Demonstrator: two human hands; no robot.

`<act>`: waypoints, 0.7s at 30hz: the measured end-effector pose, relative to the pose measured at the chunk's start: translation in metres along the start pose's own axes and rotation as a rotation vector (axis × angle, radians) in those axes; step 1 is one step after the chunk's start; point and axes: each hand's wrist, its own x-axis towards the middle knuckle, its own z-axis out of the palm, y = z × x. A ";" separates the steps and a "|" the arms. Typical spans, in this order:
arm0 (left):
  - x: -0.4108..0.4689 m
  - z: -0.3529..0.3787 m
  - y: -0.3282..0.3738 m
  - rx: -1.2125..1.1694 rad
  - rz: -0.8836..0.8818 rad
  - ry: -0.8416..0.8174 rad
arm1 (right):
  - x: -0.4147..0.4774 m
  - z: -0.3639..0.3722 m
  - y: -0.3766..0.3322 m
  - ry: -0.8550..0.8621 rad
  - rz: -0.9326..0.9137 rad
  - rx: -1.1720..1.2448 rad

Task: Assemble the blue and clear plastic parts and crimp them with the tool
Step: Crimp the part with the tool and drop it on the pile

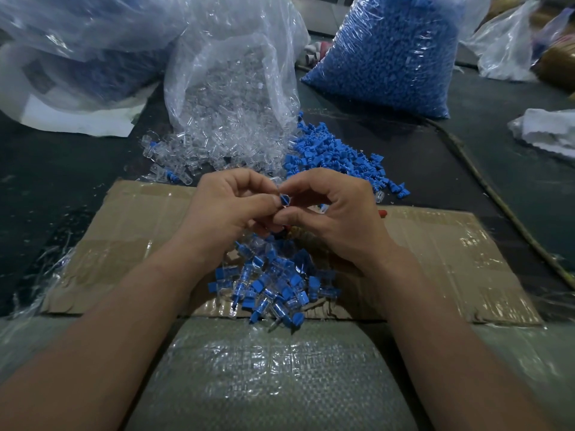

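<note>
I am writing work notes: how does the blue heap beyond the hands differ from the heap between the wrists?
The far heap is all blue parts; the near heap shows blue parts fitted into clear ones. The far heap lies on the dark table; the near heap lies mostly on the cardboard. Both are loose, unsorted piles.

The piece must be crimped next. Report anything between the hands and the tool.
Nothing visible blocks it. The left hand and right hand pinch the blue and clear piece above the cardboard; the tool lies beneath the right hand, mostly hidden, its red end showing beside it.
</note>
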 end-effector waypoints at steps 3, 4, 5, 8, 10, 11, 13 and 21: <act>0.002 -0.001 -0.001 -0.025 -0.004 0.000 | 0.000 0.000 0.003 -0.021 -0.039 0.008; 0.003 -0.002 -0.001 -0.028 -0.002 -0.003 | 0.000 0.000 0.004 -0.020 -0.046 0.013; 0.003 -0.001 -0.002 -0.030 0.000 -0.009 | 0.000 -0.001 0.005 -0.019 -0.046 0.022; 0.002 -0.002 -0.002 -0.061 0.008 -0.045 | 0.001 -0.003 0.005 0.001 -0.036 0.041; 0.002 -0.003 -0.001 -0.109 0.003 -0.072 | 0.000 -0.004 0.004 0.023 -0.032 0.057; 0.002 -0.003 -0.001 -0.126 -0.001 -0.078 | 0.000 -0.004 0.003 0.034 -0.028 0.064; 0.002 -0.003 -0.001 -0.139 -0.003 -0.086 | -0.001 -0.004 0.002 0.054 -0.016 0.085; 0.003 -0.004 -0.003 -0.140 0.011 -0.103 | -0.002 -0.003 -0.002 0.070 0.112 0.212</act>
